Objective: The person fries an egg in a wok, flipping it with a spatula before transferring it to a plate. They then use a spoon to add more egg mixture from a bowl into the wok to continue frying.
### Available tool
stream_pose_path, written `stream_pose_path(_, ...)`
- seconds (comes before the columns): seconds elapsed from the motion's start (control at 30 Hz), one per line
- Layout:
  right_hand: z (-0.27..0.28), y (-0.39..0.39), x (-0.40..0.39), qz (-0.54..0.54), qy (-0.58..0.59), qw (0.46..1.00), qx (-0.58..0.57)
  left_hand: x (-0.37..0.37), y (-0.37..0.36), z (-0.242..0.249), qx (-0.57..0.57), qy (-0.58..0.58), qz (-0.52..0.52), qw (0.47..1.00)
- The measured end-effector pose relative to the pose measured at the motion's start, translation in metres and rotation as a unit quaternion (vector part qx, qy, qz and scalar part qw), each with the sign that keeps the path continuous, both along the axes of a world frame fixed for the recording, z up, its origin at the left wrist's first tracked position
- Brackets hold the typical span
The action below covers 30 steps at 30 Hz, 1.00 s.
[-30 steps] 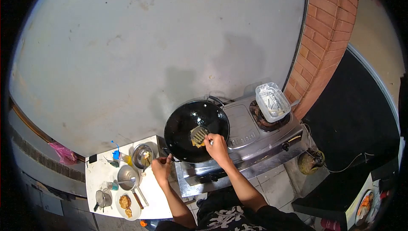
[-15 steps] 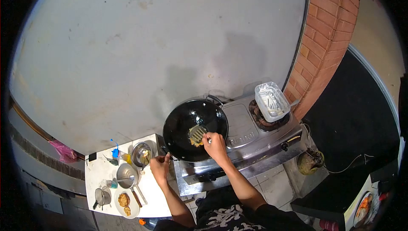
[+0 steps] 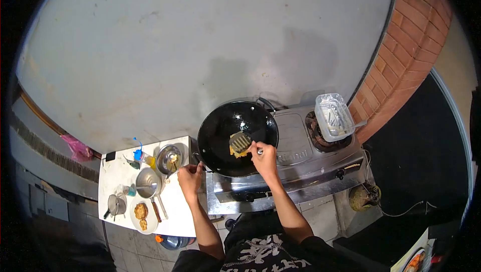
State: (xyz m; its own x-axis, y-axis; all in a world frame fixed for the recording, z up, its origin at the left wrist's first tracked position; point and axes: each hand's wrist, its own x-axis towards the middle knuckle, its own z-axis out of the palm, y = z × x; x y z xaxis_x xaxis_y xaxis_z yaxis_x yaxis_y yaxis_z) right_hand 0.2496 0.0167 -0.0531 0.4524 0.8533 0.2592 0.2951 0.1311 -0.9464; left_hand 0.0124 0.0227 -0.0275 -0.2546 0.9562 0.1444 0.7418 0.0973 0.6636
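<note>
A black wok [image 3: 215, 142] sits on the left burner of the gas stove. My right hand [image 3: 264, 160] is closed on the handle of a slotted spatula [image 3: 242, 142], whose head lies over a golden fried piece of food [image 3: 235, 152] in the wok. At the wok's left side, my left hand [image 3: 190, 178] is closed by its loop handle [image 3: 196, 157], fingers gripping there. Oil gleams on the wok's inner surface.
On the white table [image 3: 115, 172] at left stand a steel bowl [image 3: 163, 164], a saucepan [image 3: 146, 176], a strainer [image 3: 116, 203] and a plate [image 3: 136, 224] with fried pieces. A plastic container [image 3: 323, 116] rests on the stove's [image 3: 295, 172] right burner.
The camera view has shifted, so wok and table appear higher in the picture. Both hands keep their places at the wok, and the spatula stays over the food.
</note>
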Motion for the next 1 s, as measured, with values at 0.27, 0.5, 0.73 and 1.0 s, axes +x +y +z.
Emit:
stream_pose_path(0.27, 0.028, -0.011, 0.022, 0.073, 0.085, 0.993, -0.023, 0.001, 0.002, 0.009, -0.018, 0.019, -0.001, 1.000)
stream_pose_path(0.5, 0.016, -0.010, 0.020, 0.105, 0.028, 0.994, 0.024, -0.004, 0.009, 0.013, -0.045, 0.035, -0.011, 0.998)
stream_pose_path(0.73, 0.013, -0.003, 0.025, 0.118, -0.042, 0.992, -0.010, -0.007, 0.012, 0.017, -0.071, 0.030, -0.026, 0.997)
stream_pose_path(1.0, 0.021, 0.002, 0.021, 0.126, -0.068, 0.989, -0.032, -0.002, 0.006, 0.006, -0.075, -0.018, 0.016, 0.997)
